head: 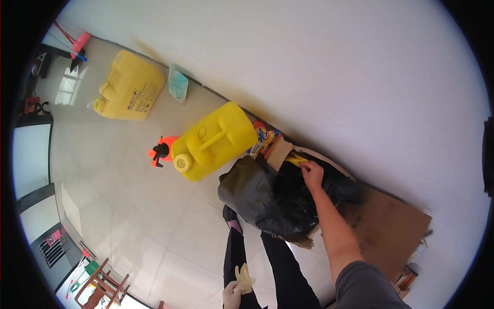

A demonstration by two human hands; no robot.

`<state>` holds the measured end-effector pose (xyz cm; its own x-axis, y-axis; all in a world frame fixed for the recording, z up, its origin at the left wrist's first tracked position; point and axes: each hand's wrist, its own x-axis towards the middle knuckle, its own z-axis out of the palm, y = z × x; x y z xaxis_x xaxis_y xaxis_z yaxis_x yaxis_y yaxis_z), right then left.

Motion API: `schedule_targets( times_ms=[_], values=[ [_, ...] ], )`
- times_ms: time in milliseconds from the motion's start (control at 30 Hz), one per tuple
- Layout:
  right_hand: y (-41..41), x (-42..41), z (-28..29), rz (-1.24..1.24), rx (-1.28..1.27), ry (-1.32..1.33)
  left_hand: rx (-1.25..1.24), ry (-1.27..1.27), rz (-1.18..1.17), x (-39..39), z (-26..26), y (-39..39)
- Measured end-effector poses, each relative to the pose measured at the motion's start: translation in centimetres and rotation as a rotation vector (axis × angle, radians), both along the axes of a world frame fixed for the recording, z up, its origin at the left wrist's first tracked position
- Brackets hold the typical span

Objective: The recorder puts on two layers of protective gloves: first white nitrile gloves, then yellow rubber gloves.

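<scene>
My right hand (312,174) is bare and reaches into a cardboard box (279,153) lined with a black plastic bag (254,193). Its fingertips pinch a yellow item (296,159) at the box's wall-side edge; what the item is cannot be made out. Low in the view, in front of my dark trousers, my left hand (231,295) wears a pale thin glove. It grips a second, limp cream-coloured glove (244,279), whose empty fingers point up.
Beside the box lie a bright yellow jerrycan (216,143), an orange spray bottle (168,148) and a detergent packet (264,140). Farther off stand another yellow jerrycan (133,87) and a pale blue package (178,84). Flat cardboard (386,228) is at right, along the white wall (347,77).
</scene>
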<state>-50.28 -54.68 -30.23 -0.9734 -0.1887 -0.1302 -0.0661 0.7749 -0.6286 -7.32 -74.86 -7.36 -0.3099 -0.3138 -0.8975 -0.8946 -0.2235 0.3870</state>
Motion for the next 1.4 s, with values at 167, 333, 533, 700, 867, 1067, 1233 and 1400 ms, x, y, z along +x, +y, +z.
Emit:
schedule_targets(
  times_ms=[167, 333, 533, 700, 867, 1067, 1233, 1400],
  values=[
    [0.9, 4.6, 21.1, -0.292, -0.151, 0.080, 0.155, 0.147, 0.261, -2.2, -0.2, 0.2],
    [2.3, 8.6, 35.2, -0.409, -0.797, -0.010, 0.147, 0.333, 0.229, -11.0, 7.1, 0.2],
    [6.7, 11.0, 43.0, -0.406, -2.109, -0.513, 0.240, 0.450, 0.212, -17.1, 14.9, 1.9],
    [12.3, 15.9, 49.2, -0.564, -2.182, -0.628, 0.403, 0.601, -0.054, -21.3, 23.2, 6.8],
    [16.6, 19.9, 55.9, -0.977, -1.703, -0.552, 0.671, 0.691, -0.347, -22.8, 29.3, 12.2],
    [19.5, 26.7, 60.5, -0.982, -1.687, -0.471, 0.878, 0.515, -0.630, -21.8, 34.4, 17.2],
    [20.9, 32.6, 61.5, -1.104, -1.857, -0.362, 1.102, 0.450, -0.910, -19.5, 33.3, 21.7],
    [23.9, 38.7, 60.5, -1.125, -2.068, -0.362, 0.878, 0.662, -1.214, -15.6, 36.1, 26.4]
  ],
)
